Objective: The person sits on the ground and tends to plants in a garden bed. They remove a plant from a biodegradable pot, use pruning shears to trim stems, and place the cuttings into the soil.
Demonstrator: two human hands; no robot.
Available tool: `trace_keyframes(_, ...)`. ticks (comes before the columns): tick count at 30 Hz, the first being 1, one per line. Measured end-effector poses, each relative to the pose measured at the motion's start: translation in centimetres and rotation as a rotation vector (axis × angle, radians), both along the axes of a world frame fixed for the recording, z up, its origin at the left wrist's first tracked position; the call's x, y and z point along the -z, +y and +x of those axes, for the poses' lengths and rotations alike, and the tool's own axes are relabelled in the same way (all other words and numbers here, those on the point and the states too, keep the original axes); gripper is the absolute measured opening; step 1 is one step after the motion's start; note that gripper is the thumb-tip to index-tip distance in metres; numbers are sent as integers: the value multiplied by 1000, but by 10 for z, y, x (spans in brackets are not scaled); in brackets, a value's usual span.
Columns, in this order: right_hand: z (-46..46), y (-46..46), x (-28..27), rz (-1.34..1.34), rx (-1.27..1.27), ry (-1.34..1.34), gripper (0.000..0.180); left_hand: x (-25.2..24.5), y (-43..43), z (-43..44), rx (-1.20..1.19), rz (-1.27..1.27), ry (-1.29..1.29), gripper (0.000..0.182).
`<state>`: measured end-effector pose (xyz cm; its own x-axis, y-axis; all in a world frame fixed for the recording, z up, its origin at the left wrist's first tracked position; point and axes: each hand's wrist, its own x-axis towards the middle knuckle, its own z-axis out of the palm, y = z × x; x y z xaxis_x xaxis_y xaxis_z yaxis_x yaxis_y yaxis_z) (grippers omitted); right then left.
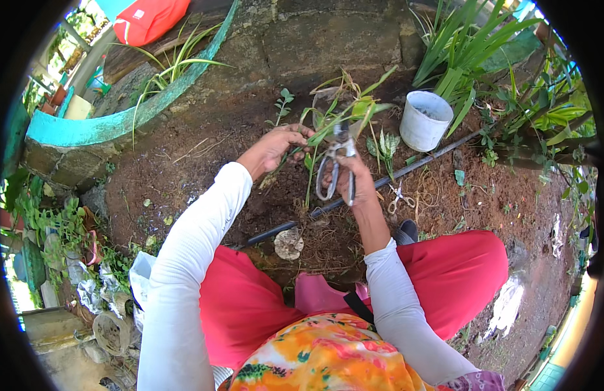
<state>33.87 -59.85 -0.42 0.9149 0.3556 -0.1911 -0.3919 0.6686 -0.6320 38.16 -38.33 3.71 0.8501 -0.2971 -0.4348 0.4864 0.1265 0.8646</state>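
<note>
My left hand (281,150) grips the lower stems of a leafy green plant (334,122), whose long leaves spread up and to the right. Some of its leaf tips are yellowed or brown. In my right hand (359,183) is a pair of pruning shears (337,168), its metal handles apart and its blades up against the leaves. Whether the blades touch a stem is hidden by foliage. Below the hands lies dark, loosened soil (277,205) with roots and dry stalks.
A white plastic pot (425,122) stands at the right, near tall strap-leaved plants (458,58). A dark pipe (409,167) crosses the soil. Small scissors (399,198) lie beyond it. A low wall with a turquoise rim (121,124) curves behind. A round pale disc (288,244) lies between my legs.
</note>
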Motion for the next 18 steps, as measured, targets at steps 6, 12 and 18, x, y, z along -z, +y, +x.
trace_keyframes(6, 21, -61, 22, 133, 694, 349, 36, -7, -15, -6, -91, -12, 19, 21)
trace_keyframes(12, 9, -36, 26, -29, 364, 353, 39, -13, -3, -6, -116, -66, 19, 53)
trace_keyframes(18, 8, 2, -12, -468, -104, -70, 58, -8, 17, -12, -235, -58, -11, 28)
